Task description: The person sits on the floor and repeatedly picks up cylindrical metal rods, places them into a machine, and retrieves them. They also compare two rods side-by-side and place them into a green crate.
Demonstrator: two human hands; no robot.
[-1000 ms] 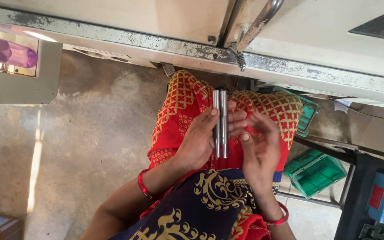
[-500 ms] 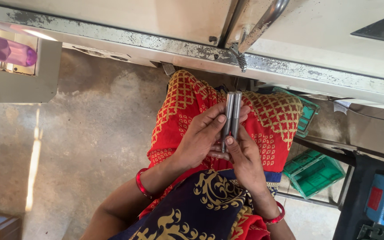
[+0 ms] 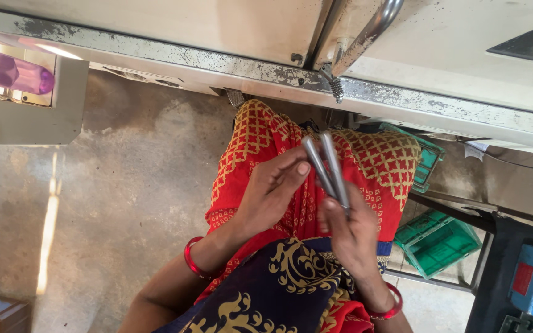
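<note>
At the centre of the frame, two slim grey metal rods [image 3: 327,169] lie side by side and now lean toward the upper left. One second ago they stood upright, held between both hands. Half a second ago they tipped a little to the right.

The right hand [image 3: 354,231] has closed around their lower ends, with the thumb [image 3: 330,208] pressed against them. A second ago it was beside them with its fingers more spread.

The left hand [image 3: 271,196] is curled loosely, and its thumb tip [image 3: 302,168] rests near the upper part of the rods. Whether it grips them or only steadies them cannot be told. It looks as if the hold has passed mostly to the right hand.

The rods are above the lap, over the red and gold patterned cloth [image 3: 255,145]. The metal-edged bench [image 3: 402,98] crosses the top of the frame as before, and the green crates [image 3: 442,240] sit at the lower right. A red bangle [image 3: 191,259] circles the left wrist.
</note>
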